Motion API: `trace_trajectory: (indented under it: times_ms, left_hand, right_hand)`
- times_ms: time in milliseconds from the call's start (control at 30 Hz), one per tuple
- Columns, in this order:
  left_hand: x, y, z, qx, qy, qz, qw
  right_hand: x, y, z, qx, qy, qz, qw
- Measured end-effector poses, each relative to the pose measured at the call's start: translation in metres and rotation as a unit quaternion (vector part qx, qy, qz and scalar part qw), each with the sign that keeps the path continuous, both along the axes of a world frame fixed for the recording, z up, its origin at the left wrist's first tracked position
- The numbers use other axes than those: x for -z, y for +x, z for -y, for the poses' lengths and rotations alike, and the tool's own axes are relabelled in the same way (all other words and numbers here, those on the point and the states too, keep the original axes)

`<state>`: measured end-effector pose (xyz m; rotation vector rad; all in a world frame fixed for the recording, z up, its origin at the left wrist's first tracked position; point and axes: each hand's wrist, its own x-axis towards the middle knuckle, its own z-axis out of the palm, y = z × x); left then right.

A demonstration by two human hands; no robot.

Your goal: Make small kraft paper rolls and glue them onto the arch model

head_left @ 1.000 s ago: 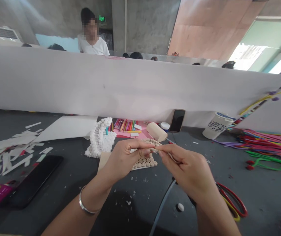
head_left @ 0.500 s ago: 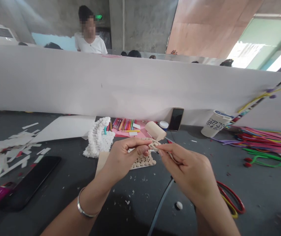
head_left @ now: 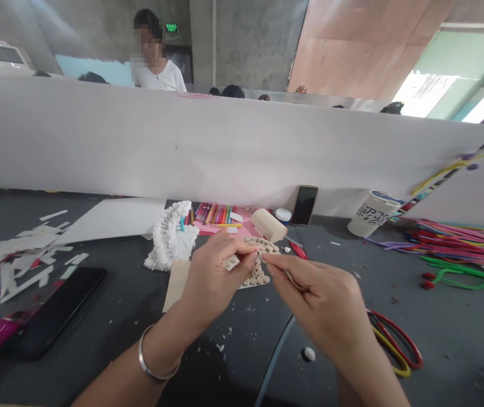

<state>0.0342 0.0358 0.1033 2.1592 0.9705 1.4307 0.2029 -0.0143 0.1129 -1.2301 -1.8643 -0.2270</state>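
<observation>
Well, the work happens on a dark gray table (head_left: 242, 362), with white crumbs scattered around the hands. Along its far edge stands a long white board (head_left: 182, 147), and over it, at upper left of the frame, a person in a white T-shirt (head_left: 159, 68) stands in the room, near a green exit sign (head_left: 172, 27). At upper right there is a wall of plywood (head_left: 352, 51).

Behind the hands lies pink paper (head_left: 220, 226) with many colored pencils (head_left: 212, 215) on it. At right, a paper cup (head_left: 371, 215) with a blue lid lies tilted on its side — what is inside, I cannot tell. Beside it are colored pipe cleaners (head_left: 458, 240), and red scissors (head_left: 394, 345) lie at lower right.

The left hand (head_left: 219, 282) is mostly closed and pinches a curved row of small beige discs (head_left: 261, 245), just above a flat panel of more discs (head_left: 253, 277). The right hand (head_left: 322, 299) is also nearly closed — its fingertips (head_left: 267, 260) seem to hold a thin pale stick (head_left: 290, 278), touching the row. White foam arch (head_left: 169, 240) stands just left of them.
</observation>
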Motion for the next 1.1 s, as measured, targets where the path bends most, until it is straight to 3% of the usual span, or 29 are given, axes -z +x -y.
trace_trajectory:
  times_ms: [133,300,400,500,667,800,1100]
  left_hand:
    - [0.006,0.007,0.002,-0.083,0.158,-0.061,0.982]
    - [0.008,0.01,0.003,-0.072,0.215,-0.108,0.968]
    - [0.004,0.007,0.003,-0.045,0.168,-0.083,0.981]
    - [-0.001,0.001,0.004,-0.01,0.056,-0.036,0.998]
    - [-0.007,-0.006,0.0,0.069,-0.114,0.019,0.991]
    - [-0.007,-0.008,-0.003,0.11,-0.144,0.02,0.983]
    - [-0.005,-0.004,0.004,0.053,-0.104,0.055,0.992]
  right_hand:
    - [0.004,-0.005,-0.003,0.02,-0.012,0.001,1.0]
    - [0.007,-0.002,-0.009,0.063,-0.006,0.006,0.998]
    - [0.005,0.001,-0.009,0.05,-0.025,-0.005,0.998]
    - [0.001,0.002,-0.007,0.014,-0.035,-0.022,0.999]
    - [-0.001,0.002,-0.004,-0.013,-0.032,-0.022,0.999]
    - [0.0,0.003,-0.003,-0.017,-0.035,-0.014,0.999]
    - [0.001,0.002,-0.004,0.059,-0.021,-0.029,0.998]
